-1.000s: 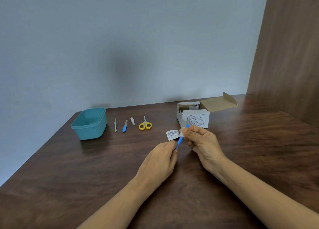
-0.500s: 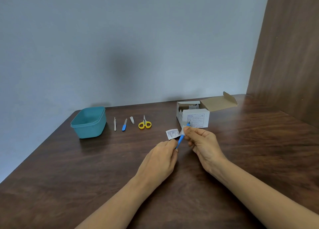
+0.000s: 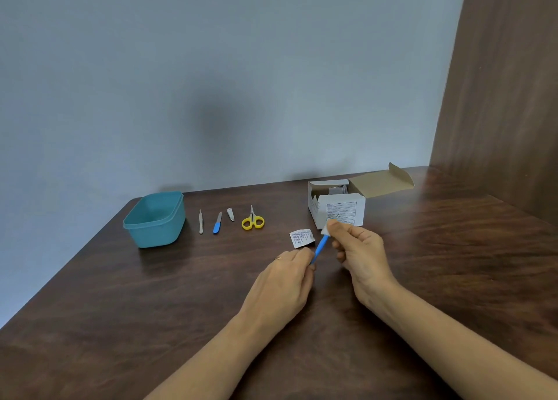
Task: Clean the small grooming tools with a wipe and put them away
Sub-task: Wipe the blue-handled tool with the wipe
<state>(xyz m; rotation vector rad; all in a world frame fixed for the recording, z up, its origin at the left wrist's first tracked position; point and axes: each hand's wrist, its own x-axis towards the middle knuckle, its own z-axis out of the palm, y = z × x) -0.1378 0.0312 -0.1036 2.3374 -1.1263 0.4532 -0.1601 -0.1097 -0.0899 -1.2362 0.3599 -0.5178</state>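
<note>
Head view: slim blue plastic-handled grooming tool (image 3: 320, 247), over the dark wooden surface (image 3: 181, 309), slants away rightward, left hand (image 3: 280, 282) pinching its near end, right hand (image 3: 359, 254) pinching a small white wipe (image 3: 325, 230) round its far tip.

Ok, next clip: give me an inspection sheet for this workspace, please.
Surface: dark wooden table.
Job's things: blue-handled tool held up, wipe at its tip; tweezers, blue file, clipper and yellow scissors lie in a row beside the teal tub.
Clutter: torn sachet, open wipe box.
Grippers: left hand pinches the tool's handle; right hand pinches the wipe.
Cables: nothing seen.
Surroundings: grey wall, wood panel at right.
</note>
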